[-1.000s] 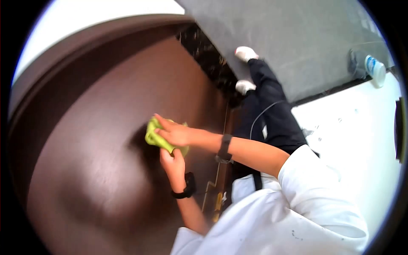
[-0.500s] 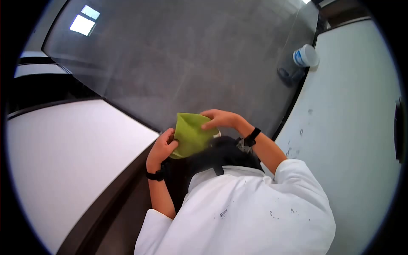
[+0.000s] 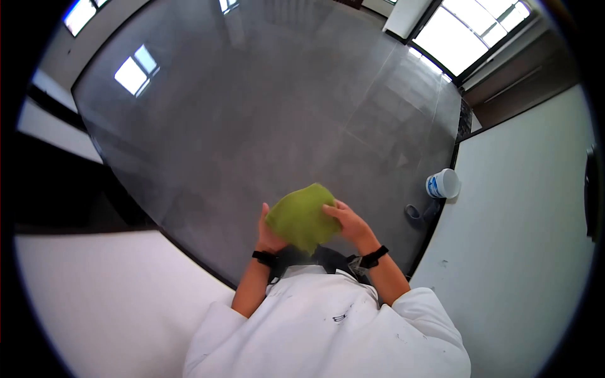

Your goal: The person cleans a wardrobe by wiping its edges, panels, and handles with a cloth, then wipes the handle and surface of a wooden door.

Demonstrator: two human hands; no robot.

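Note:
A green cloth (image 3: 304,217), folded into a rough square, is held up in front of my waist. My right hand (image 3: 350,223) grips its right edge, with the thumb on top and the other fingers behind it. At the cloth's left side, my left hand (image 3: 270,233) supports the edge, its lower fingers partly hidden by the fabric. Both wrists wear black bands.
Grey glossy floor (image 3: 252,120) stretches ahead. On the right, a white bucket (image 3: 444,184) stands by a white panel (image 3: 504,252), close to dark shoes (image 3: 421,215). Another white surface (image 3: 113,277) lies to the left. A bright glass door (image 3: 463,38) is at the far right.
The view has tilted up, showing more floor and the door. Both hands have turned the cloth, and its near edge now hangs down in a point.

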